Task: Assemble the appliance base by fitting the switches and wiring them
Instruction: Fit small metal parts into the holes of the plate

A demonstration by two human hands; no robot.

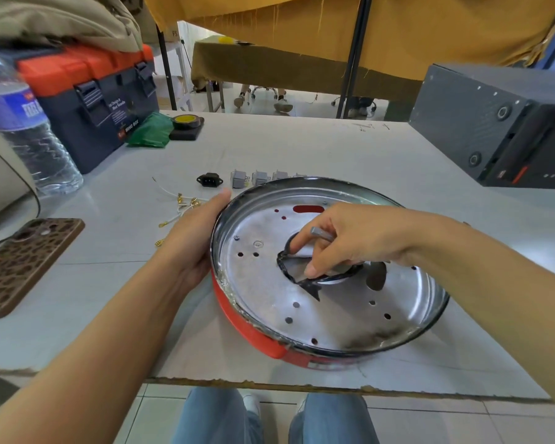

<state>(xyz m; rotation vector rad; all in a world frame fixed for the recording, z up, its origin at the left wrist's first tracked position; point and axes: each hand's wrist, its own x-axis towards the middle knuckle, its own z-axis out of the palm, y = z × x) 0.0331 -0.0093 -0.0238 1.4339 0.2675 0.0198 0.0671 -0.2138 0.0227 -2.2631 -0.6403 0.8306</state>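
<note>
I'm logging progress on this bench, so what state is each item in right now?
appliance base: open side up, tilted, no switches fitted.
left hand: steadies the base's rim.
right hand: pinches a grey switch over the centre hole.
spare switches: loose on the table.
power socket: loose, unfitted.
wires: loose, unconnected.
toolbox: latched shut.

Only "BOX" can be made out in the white print on the dark toolbox point(109, 123); the water bottle point(23, 123) label is too blurred.
</note>
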